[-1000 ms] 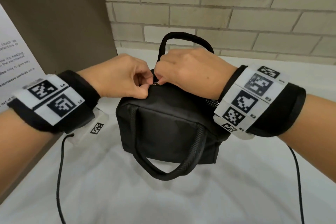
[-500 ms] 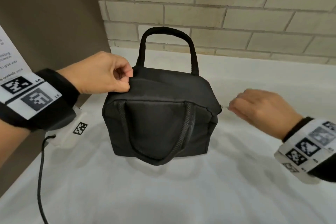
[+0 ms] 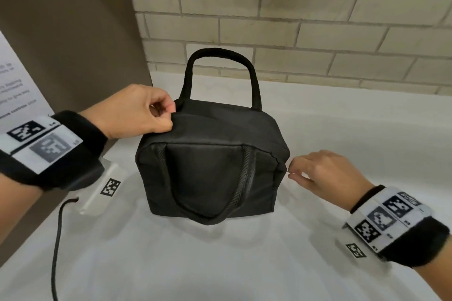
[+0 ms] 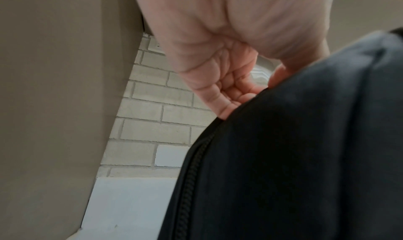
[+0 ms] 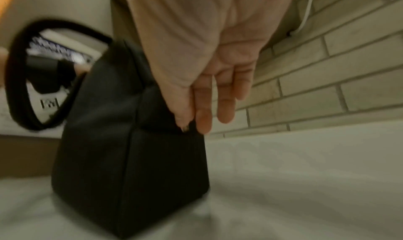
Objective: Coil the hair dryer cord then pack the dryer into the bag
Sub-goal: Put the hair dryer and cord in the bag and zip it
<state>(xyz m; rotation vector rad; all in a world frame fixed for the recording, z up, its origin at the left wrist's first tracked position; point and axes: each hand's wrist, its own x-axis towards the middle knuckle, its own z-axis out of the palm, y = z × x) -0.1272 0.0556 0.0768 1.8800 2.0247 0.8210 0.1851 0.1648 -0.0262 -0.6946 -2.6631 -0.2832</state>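
Left hand pinches the bag at its top-left corner (zipper running rightward), right hand loose-fingered at the far end.

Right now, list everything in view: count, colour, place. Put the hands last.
bag: one, black, zipped shut, upright mid-counter
bag handles: two, black, rear one upright, front one hanging down the near face
counter: one, white, under the bag
brick wall: one, pale, behind the counter
brown panel: one, left of the bag
printed sign: one, white, far left
left hand: pinches the bag's top left corner
right hand: at the bag's right end; whether it pinches the zipper pull is unclear
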